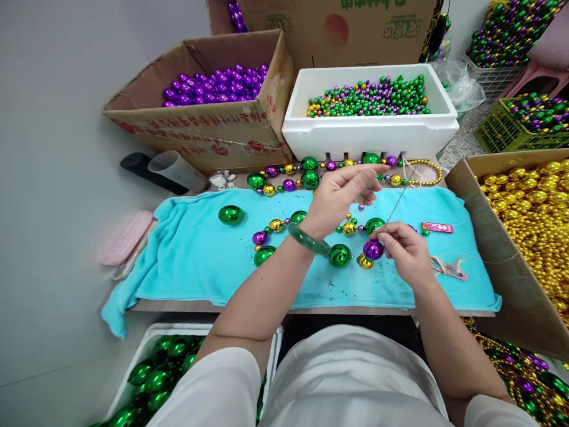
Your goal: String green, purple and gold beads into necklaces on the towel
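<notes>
My right hand (pixel 406 252) pinches a shiny purple bead (pixel 373 249) at the towel's right part. A thin string (pixel 395 204) slants up from these fingers. My left hand (pixel 344 193) is raised over the beads, its index finger stretched out to the right and the other fingers loosely bent; no held thing shows in it. A green bangle (pixel 309 239) circles that wrist. Close by lie a gold bead (pixel 365 261), a large green bead (pixel 340 255) and a partly hidden strand with a gold bead (pixel 349 228). Another large green bead (pixel 231 214) lies apart at the left.
A turquoise towel (pixel 191 255) covers the table. Behind it are a bead necklace (pixel 310 178), a white foam box (pixel 368 130) and a carton (pixel 195 130) of purple beads. A carton (pixel 493 237) of gold beads stands right. Pink scissors (pixel 456 271) lie near my right hand.
</notes>
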`<action>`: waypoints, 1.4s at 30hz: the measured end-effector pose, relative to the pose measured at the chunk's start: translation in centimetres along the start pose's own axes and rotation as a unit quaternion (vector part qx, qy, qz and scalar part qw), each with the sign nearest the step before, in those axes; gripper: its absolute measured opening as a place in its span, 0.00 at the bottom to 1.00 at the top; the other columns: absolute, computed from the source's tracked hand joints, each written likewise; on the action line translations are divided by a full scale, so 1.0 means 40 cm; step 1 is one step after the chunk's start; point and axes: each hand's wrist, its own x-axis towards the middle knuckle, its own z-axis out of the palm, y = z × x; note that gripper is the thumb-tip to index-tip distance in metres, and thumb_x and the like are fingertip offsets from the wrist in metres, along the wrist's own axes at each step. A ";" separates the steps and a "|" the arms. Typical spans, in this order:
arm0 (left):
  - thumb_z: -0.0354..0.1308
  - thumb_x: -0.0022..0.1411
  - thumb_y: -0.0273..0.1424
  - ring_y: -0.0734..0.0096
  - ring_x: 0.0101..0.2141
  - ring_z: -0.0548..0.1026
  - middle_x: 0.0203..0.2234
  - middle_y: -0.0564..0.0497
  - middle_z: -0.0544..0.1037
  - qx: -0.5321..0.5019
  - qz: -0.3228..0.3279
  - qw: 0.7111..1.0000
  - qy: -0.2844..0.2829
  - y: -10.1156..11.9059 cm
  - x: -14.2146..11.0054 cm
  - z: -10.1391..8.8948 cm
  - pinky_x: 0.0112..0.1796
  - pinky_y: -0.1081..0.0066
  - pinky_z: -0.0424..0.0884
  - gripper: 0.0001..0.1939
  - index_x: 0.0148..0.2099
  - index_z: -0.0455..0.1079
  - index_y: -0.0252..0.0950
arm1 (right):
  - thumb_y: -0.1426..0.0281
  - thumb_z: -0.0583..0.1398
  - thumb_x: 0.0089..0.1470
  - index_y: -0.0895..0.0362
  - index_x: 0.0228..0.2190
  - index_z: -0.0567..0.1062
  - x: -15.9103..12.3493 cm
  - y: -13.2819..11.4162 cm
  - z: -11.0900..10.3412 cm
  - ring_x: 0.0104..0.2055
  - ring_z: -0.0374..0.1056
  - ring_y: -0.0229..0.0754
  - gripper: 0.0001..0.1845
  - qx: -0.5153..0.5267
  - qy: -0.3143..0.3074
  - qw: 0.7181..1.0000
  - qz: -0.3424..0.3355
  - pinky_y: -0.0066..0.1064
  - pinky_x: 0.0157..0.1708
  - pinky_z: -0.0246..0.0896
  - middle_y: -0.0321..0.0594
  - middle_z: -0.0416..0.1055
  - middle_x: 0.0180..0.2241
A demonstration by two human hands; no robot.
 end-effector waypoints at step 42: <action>0.45 0.67 0.34 0.54 0.38 0.70 0.33 0.40 0.75 0.700 0.129 0.699 -0.069 -0.252 -0.231 -0.243 0.44 0.55 0.63 0.16 0.49 0.69 0.32 | 0.56 0.64 0.48 0.54 0.34 0.68 -0.036 0.114 -0.095 0.19 0.67 0.34 0.18 0.189 0.177 0.957 0.131 0.20 0.13 0.56 0.32 0.71 0.21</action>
